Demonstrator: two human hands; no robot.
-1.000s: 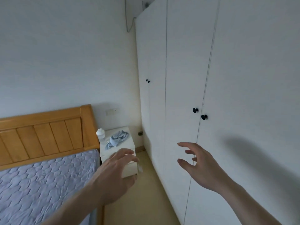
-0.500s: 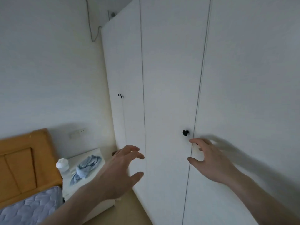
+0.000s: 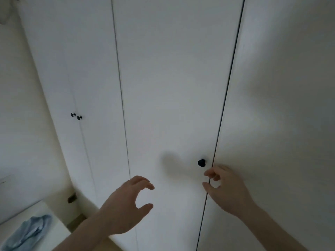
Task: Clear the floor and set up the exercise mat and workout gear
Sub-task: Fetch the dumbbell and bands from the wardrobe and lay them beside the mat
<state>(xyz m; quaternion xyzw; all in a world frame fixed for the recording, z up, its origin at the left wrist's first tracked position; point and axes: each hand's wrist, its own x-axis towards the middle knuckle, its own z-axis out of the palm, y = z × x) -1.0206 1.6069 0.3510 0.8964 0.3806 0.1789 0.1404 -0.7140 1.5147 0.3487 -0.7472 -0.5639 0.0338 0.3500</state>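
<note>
A white wardrobe (image 3: 172, 87) with tall closed doors fills the view. One black knob (image 3: 201, 163) shows on the door left of the dark seam. My right hand (image 3: 228, 191) is up at that seam just below and right of the knob; its curled fingers cover the spot where the neighbouring door's knob sat, and the thumb stays apart from them. My left hand (image 3: 126, 201) hovers in front of the middle door, fingers and thumb spread in a loose curve, holding nothing. No mat or workout gear is visible.
A second pair of black knobs (image 3: 76, 116) sits on the farther doors at left. A white nightstand (image 3: 47, 238) with a crumpled blue cloth (image 3: 27, 230) stands at the lower left corner, against the white wall (image 3: 21, 124).
The view swung right and closer to the wardrobe; the bed and bottle left the frame. My right hand rose to the door seam by the knobs, and my left hand came up toward the doors.
</note>
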